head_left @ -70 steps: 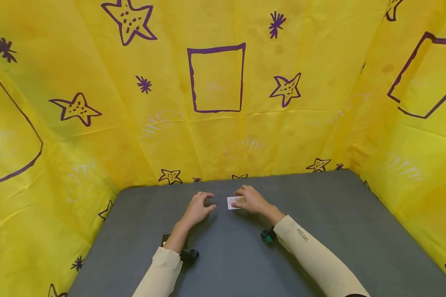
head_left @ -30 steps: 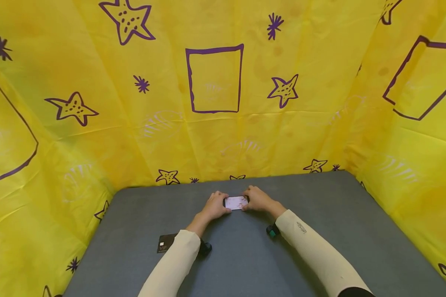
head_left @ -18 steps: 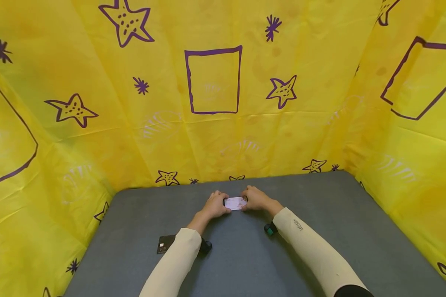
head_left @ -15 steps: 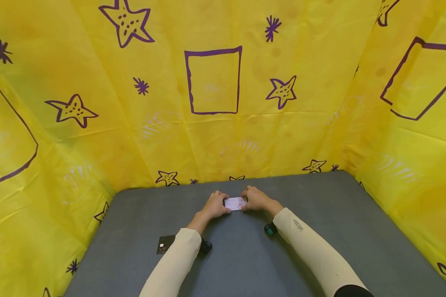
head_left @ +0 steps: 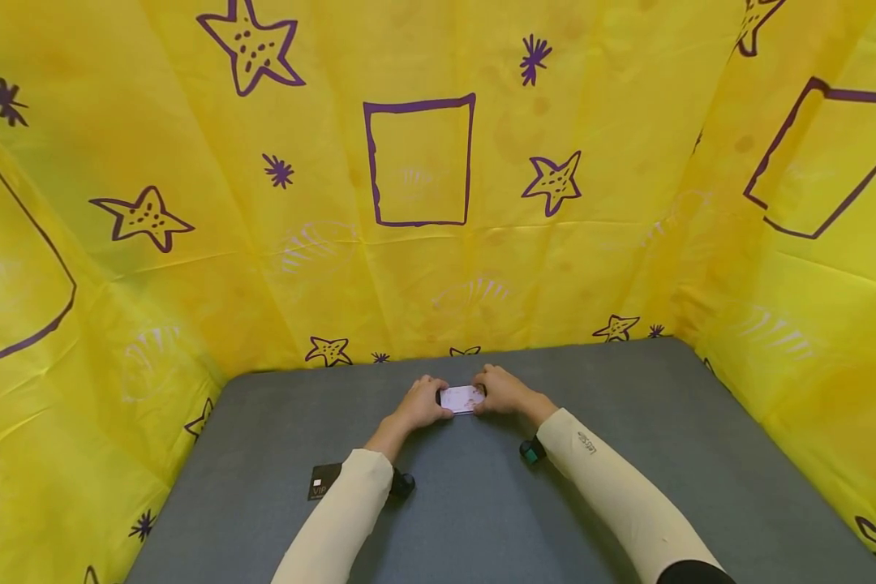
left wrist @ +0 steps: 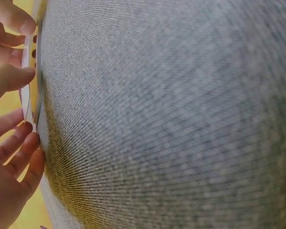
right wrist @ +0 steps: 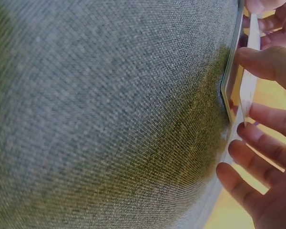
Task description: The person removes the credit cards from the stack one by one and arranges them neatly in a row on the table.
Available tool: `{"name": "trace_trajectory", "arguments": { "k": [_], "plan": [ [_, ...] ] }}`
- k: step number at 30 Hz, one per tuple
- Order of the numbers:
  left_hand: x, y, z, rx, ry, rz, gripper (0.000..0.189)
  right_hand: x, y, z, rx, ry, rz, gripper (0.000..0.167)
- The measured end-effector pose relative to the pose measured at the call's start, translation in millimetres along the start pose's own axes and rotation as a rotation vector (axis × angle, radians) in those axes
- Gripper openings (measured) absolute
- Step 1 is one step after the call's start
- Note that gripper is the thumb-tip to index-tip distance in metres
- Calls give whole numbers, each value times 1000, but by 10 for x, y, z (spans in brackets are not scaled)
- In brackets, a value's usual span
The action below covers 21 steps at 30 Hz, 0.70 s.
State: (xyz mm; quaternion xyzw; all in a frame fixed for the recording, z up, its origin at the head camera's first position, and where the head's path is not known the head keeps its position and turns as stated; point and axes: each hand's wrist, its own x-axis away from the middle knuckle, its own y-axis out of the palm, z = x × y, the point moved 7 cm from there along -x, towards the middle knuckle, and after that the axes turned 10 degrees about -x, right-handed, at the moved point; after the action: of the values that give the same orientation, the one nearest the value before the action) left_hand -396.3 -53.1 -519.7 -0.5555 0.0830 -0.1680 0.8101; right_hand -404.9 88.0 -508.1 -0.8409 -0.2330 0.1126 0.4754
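Peeking past the cream left sleeve (head_left: 336, 519), a flat black card lettered VIP (head_left: 324, 481) lay on the grey, cloth-textured worktop (head_left: 445, 519), at eight o'clock from a thin white rectangular card (head_left: 460, 399). Left hand (head_left: 422, 403) at nine and right hand (head_left: 505, 392) at three pinched its ends, fingers (right wrist: 269, 115) narrowed onto it, just over a glossy slab with a metallic-looking edge (right wrist: 232, 85). Good handling probably meant light, equal pinching, both ends level. Beyond, at twelve, hung yellow patterned fabric (head_left: 416, 284).

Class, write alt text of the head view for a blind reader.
A left hand and right hand hold a pale card by its ends over a gray table. A black VIP card lies partly hidden by the left sleeve. Yellow patterned cloth hangs behind.
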Motion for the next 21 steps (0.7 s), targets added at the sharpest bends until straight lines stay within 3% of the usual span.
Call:
{"name": "trace_trajectory", "arguments": {
  "k": [15,21],
  "plan": [
    [28,-53,-5,15,14,41,54,13,-16,10,-8,-1,19,44],
    [77,-86,-10,18,47,90,53,53,-43,-34,-6,-15,27,46]
  ]
}}
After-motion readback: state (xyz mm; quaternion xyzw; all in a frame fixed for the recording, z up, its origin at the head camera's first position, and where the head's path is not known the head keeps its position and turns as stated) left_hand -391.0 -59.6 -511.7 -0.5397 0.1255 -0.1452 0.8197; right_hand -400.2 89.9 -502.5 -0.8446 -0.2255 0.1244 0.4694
